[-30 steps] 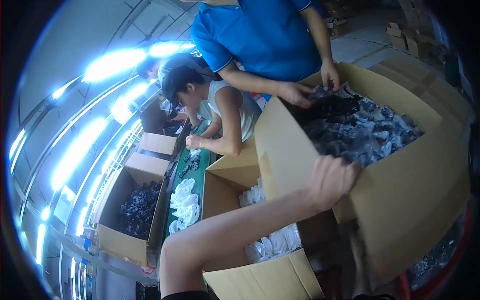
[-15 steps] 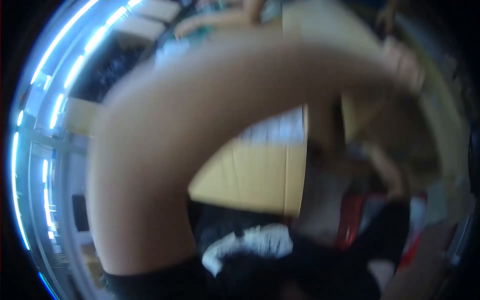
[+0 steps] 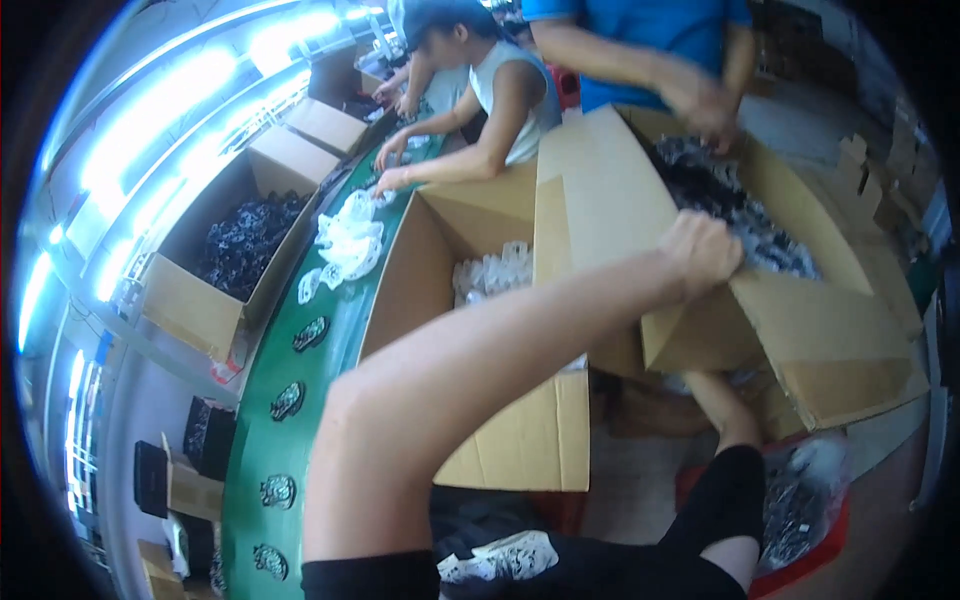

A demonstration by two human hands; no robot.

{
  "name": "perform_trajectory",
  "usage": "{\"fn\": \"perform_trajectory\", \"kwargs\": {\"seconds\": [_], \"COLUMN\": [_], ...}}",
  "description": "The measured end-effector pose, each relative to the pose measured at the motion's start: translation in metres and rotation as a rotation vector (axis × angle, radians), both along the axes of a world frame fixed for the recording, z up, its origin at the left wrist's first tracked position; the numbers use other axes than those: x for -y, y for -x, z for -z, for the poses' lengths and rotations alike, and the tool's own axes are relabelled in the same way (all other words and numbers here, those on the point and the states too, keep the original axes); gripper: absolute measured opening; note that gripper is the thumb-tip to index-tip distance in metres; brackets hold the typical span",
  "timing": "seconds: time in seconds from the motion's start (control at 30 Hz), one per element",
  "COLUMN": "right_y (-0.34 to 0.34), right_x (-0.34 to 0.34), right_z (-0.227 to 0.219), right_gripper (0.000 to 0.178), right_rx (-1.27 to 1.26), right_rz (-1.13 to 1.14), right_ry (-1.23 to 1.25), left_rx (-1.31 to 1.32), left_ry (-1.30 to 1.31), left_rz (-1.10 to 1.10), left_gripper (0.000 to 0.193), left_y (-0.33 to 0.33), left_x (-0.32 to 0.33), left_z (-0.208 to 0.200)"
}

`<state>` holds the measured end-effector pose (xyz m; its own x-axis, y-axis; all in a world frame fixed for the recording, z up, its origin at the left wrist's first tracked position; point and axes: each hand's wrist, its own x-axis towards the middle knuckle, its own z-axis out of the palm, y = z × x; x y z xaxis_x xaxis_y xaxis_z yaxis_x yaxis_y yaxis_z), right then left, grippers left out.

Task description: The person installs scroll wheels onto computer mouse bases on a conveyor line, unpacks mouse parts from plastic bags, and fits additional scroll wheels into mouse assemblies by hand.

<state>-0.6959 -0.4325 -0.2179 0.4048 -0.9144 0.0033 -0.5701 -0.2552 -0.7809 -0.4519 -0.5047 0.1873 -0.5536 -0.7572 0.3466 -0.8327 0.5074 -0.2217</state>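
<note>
My left arm reaches across to the right. My left hand point(image 3: 700, 252) is closed on the near edge of an open cardboard box point(image 3: 845, 350), where its flaps meet. Inside that box lie black pieces and grey-clear plastic point(image 3: 735, 205). My right forearm point(image 3: 722, 405) rises from a black sleeve below the box, and its hand is hidden behind the box's lower side. To the left of this box stands another open carton point(image 3: 515, 440) with whitish translucent items point(image 3: 495, 272), partly covered by my left arm.
A green conveyor belt point(image 3: 255, 455) on the left carries dark patterned pieces point(image 3: 287, 400) and white plastic bags point(image 3: 350, 240). Beyond it sits a box of black parts point(image 3: 250, 240). Co-workers stand at the back, one in blue point(image 3: 640, 50) at my box. A red crate point(image 3: 815, 555) stands lower right.
The head view has shifted and sharpened from a blur, bringing the belt and co-workers into sight. My left hand appears lower and further left in the picture, still at the box.
</note>
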Motion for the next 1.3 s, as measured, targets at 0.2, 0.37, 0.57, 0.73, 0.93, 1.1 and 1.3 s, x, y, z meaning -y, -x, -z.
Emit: {"fn": "perform_trajectory", "kwargs": {"seconds": [0.2, 0.37, 0.57, 0.73, 0.93, 1.1, 1.3], "right_y": [-0.094, -0.096, -0.111, -0.193, -0.265, -0.331, -0.466], "right_x": [0.085, -0.040, -0.150, -0.139, -0.147, -0.168, -0.206], "right_z": [-0.045, -0.180, -0.195, -0.281, -0.322, -0.341, -0.400], "right_gripper": [0.047, 0.038, 0.039, 0.037, 0.032, 0.033, 0.031], "right_rx": [-0.062, -0.444, 0.152, -0.229, -0.228, -0.397, -0.563], "right_rz": [-0.043, 0.008, -0.959, -0.970, -1.249, -1.438, -1.890], "right_ry": [0.301, 0.724, -0.541, -0.291, -0.325, -0.301, 0.078], "left_rx": [-0.035, -0.130, -0.191, -0.025, -0.236, -0.624, -0.489], "left_ry": [-0.054, -0.104, 0.305, 0.241, 0.145, 0.006, 0.058], "left_rz": [-0.009, -0.033, 0.117, 0.032, -0.252, -0.725, -0.924], "left_gripper": [0.011, 0.014, 0.050, 0.055, 0.050, 0.033, 0.041], "left_y": [0.018, 0.006, -0.019, -0.069, -0.226, -0.354, -0.425], "left_x": [0.001, -0.014, -0.054, -0.113, -0.264, -0.414, -0.506], "left_z": [0.020, 0.043, 0.082, 0.082, 0.054, 0.069, 0.119]}}
